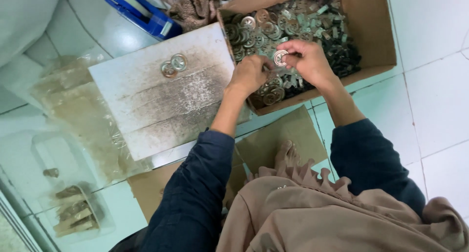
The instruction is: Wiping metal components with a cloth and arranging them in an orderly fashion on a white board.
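Both my hands hover over an open cardboard box (376, 32) filled with several round metal discs and small dark and pale parts. My right hand (308, 61) pinches one round metal disc (280, 57) between thumb and fingers. My left hand (250, 74) is closed right beside it, fingertips touching the same disc's lower left edge. Two more metal discs (174, 65) lie side by side on a worn white board (161, 100) to the left of the box.
A blue tape dispenser (139, 10) and a brown cloth (195, 5) lie at the back. Clear plastic sheeting (78, 105) covers the left. Flattened cardboard (283, 135) lies on the white tiled floor under my bare foot (287, 155). A clear container with brownish pieces (73, 213) sits lower left.
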